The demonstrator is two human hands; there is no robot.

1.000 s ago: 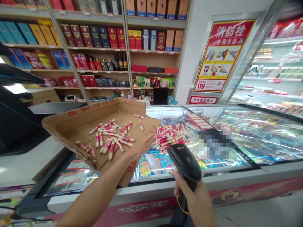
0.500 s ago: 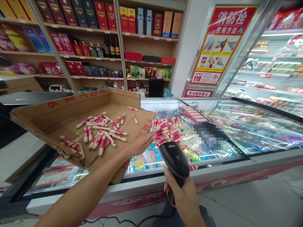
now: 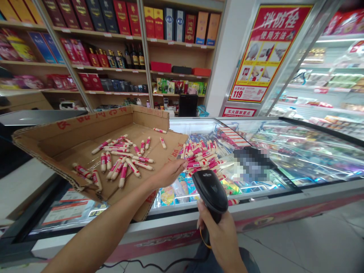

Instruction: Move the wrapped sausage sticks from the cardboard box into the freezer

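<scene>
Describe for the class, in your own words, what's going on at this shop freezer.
A person's right hand grips a black handheld scanner, its head near a pile of pink-and-cream sticks on the glass-topped freezer. The left hand reaches to the pile's near-left side; whether its fingers hold a stick is unclear. To the left, an open cardboard box rests partly over the freezer, with more loose sticks scattered inside.
</scene>
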